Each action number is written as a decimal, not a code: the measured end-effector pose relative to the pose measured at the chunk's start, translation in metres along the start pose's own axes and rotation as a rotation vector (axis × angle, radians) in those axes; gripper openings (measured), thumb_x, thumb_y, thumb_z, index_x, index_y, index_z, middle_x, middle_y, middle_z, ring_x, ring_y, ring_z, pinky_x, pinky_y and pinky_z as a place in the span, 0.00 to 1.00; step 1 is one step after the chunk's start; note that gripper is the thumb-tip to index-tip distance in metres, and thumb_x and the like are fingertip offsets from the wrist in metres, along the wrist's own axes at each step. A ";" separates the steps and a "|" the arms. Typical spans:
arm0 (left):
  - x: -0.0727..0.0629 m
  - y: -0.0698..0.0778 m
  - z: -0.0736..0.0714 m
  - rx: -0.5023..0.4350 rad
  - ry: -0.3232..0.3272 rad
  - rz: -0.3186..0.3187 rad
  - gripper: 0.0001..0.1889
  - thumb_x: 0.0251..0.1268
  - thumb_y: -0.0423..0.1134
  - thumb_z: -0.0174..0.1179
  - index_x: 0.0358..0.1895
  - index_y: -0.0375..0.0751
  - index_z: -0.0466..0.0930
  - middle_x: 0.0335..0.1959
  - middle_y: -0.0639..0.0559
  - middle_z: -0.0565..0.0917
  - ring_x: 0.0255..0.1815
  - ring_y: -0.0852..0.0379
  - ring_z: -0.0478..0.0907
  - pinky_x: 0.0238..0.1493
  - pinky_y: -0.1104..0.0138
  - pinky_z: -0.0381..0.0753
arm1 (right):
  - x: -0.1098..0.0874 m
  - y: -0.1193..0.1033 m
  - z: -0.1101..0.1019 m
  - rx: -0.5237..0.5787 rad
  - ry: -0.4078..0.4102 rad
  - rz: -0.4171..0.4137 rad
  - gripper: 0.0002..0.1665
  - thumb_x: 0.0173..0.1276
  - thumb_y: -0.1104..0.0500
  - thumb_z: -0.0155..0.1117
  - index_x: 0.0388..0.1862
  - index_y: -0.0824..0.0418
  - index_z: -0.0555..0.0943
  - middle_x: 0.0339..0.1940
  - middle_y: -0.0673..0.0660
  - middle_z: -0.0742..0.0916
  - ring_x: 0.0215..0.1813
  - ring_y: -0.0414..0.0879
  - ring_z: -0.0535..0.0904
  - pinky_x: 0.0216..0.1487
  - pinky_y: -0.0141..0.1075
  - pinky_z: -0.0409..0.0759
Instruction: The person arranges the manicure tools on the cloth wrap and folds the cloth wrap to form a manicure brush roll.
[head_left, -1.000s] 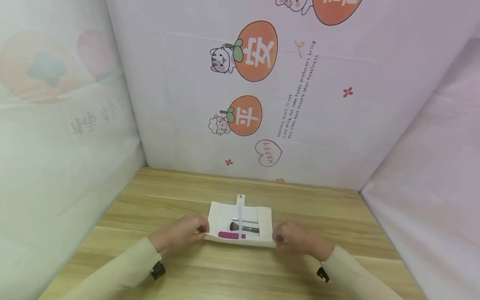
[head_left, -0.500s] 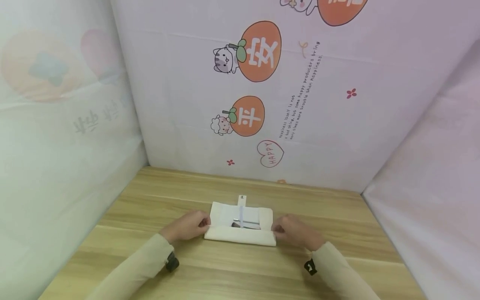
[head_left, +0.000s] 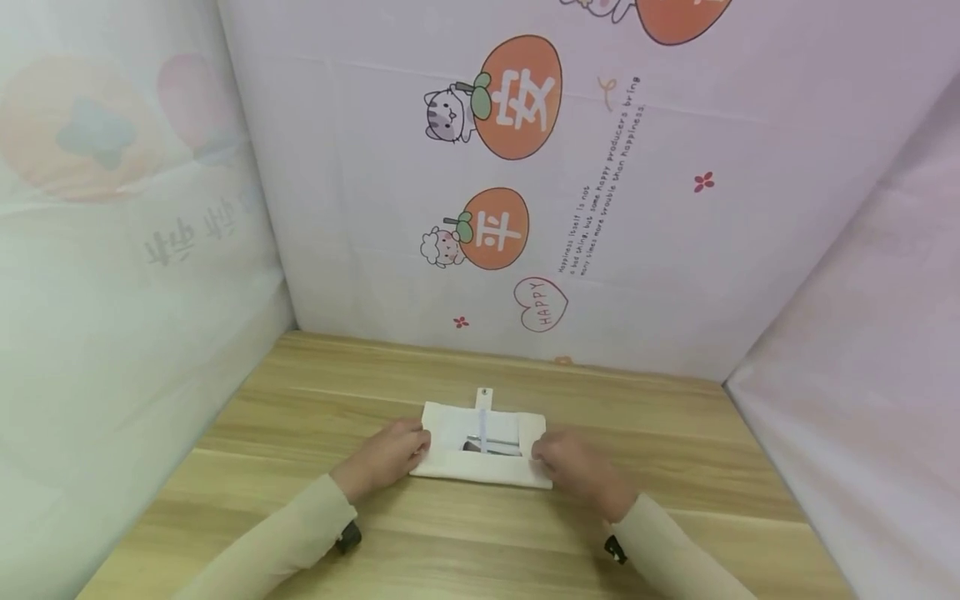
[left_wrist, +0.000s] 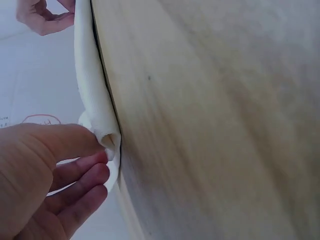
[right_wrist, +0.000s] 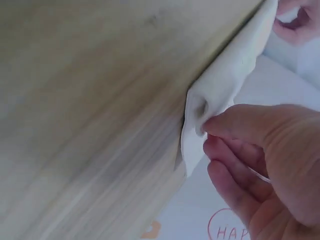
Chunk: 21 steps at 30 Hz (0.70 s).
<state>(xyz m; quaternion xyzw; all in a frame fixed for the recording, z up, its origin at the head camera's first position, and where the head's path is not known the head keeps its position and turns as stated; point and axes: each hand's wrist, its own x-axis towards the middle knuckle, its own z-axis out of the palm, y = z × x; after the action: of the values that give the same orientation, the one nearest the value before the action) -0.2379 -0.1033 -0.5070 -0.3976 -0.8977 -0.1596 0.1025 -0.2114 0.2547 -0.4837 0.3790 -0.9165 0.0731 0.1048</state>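
A cream-white fabric roll case (head_left: 480,473) lies on the table, its near edge folded over toward the back. My left hand (head_left: 386,457) pinches the left end of that fold between thumb and fingers; the left wrist view shows the fold curling into a small tube at the thumb tip. At the other end my right hand (right_wrist: 265,160) pinches the fold in the same way. Inside, a dark-bristled makeup brush (head_left: 471,447) and a slim metal tool (head_left: 491,441) lie under a pale elastic band (head_left: 483,427). The fold hides the case's front strip.
A strap with a metal snap (head_left: 484,398) sticks out from the case's far edge. The wood-grain table (head_left: 480,542) ends at a printed cloth wall (head_left: 390,250) behind, with plain-looking cloth on both sides. Each wrist bears a black camera band (head_left: 348,536).
Both hands have rolled the near edge away from me, covering a magenta item and part of the brush. The hands have moved slightly inward and farther forward along the case.
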 end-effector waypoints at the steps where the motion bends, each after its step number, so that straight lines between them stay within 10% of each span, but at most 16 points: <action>1: -0.001 0.001 -0.002 0.002 -0.006 0.011 0.05 0.68 0.27 0.66 0.35 0.41 0.81 0.33 0.53 0.80 0.35 0.58 0.76 0.39 0.65 0.81 | -0.001 -0.002 0.000 -0.027 0.009 -0.022 0.11 0.60 0.73 0.71 0.28 0.59 0.81 0.26 0.49 0.81 0.29 0.37 0.71 0.32 0.29 0.75; 8: -0.007 0.006 -0.017 -0.022 -0.159 -0.019 0.09 0.68 0.39 0.70 0.44 0.39 0.83 0.43 0.50 0.81 0.41 0.60 0.74 0.44 0.64 0.81 | -0.011 -0.011 -0.003 -0.051 -0.057 -0.003 0.16 0.59 0.54 0.81 0.36 0.58 0.82 0.33 0.47 0.80 0.34 0.37 0.73 0.36 0.30 0.78; 21: -0.007 -0.003 -0.024 -0.179 -0.221 -0.020 0.09 0.73 0.38 0.65 0.50 0.40 0.83 0.43 0.53 0.81 0.40 0.63 0.71 0.45 0.66 0.79 | -0.008 0.013 -0.002 0.229 -0.158 0.124 0.16 0.64 0.56 0.74 0.48 0.60 0.86 0.42 0.49 0.87 0.43 0.37 0.79 0.48 0.36 0.85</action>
<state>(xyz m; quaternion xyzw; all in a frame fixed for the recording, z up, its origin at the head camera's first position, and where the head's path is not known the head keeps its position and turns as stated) -0.2344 -0.1190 -0.4880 -0.4115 -0.8896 -0.1951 -0.0345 -0.2146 0.2696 -0.4843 0.3358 -0.9292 0.1536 -0.0161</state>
